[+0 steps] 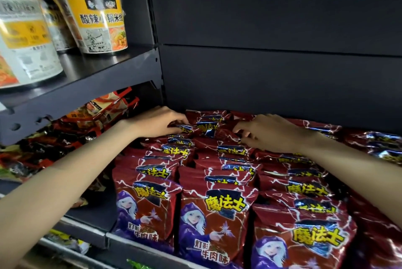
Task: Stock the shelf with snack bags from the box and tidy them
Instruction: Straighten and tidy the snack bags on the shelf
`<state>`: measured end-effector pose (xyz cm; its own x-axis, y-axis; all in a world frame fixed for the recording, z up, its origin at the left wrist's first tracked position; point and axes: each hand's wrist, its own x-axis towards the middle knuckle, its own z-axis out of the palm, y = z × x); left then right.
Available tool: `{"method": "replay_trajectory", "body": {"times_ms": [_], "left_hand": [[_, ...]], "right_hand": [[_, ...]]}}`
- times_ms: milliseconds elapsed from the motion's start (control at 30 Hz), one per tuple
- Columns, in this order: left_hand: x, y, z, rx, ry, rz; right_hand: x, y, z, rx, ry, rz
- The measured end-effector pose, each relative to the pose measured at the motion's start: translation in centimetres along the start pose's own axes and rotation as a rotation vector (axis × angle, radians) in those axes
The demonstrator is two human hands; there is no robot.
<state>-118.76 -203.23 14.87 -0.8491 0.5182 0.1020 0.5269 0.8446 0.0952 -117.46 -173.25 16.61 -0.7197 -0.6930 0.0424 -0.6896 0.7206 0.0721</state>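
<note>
Both arms reach deep into the dark shelf (134, 244), toward the back rows in the middle of the frame. The left hand (159, 121) has its fingers curled over the top edge of a red snack bag (185, 128) in the rear of the left row, pinching it. The right hand (269, 130) sits just right of it, fingers bent down onto the tops of the rear bags in the middle row; I cannot tell whether it actually grips one. The red snack bags (214, 216) stand upright in tight rows filling the lower centre and right of the frame. At upper left, noodle tubs (101, 21) stand on a higher shelf, with other orange-red packets (102, 109) beneath them.
</note>
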Motion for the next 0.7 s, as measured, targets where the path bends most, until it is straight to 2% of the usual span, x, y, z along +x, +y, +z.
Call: {"method": "replay_trajectory", "body": {"times_ms": [67, 167, 367, 533, 700], "left_hand": [[0.2, 0.1, -0.2, 0.038, 0.006, 0.026], [0.5, 0.9, 0.3, -0.036, 0.096, 0.063], [1.7, 2.9, 1.8, -0.104, 0.14, 0.052], [2.5, 3.4, 1.8, 0.013, 0.138, 0.011], [1.8, 3.2, 1.3, 0.167, 0.2, 0.099]], "right_hand": [[0.0, -0.1, -0.2, -0.04, -0.042, -0.001], [-0.2, -0.1, -0.4, -0.046, -0.075, 0.025], [-0.9, -0.1, 0.7, -0.041, 0.071, 0.061], [-0.8, 0.1, 0.7, 0.03, 0.073, 0.135], [-1.0, 0.5, 0.4, 0.104, 0.078, 0.18]]}}
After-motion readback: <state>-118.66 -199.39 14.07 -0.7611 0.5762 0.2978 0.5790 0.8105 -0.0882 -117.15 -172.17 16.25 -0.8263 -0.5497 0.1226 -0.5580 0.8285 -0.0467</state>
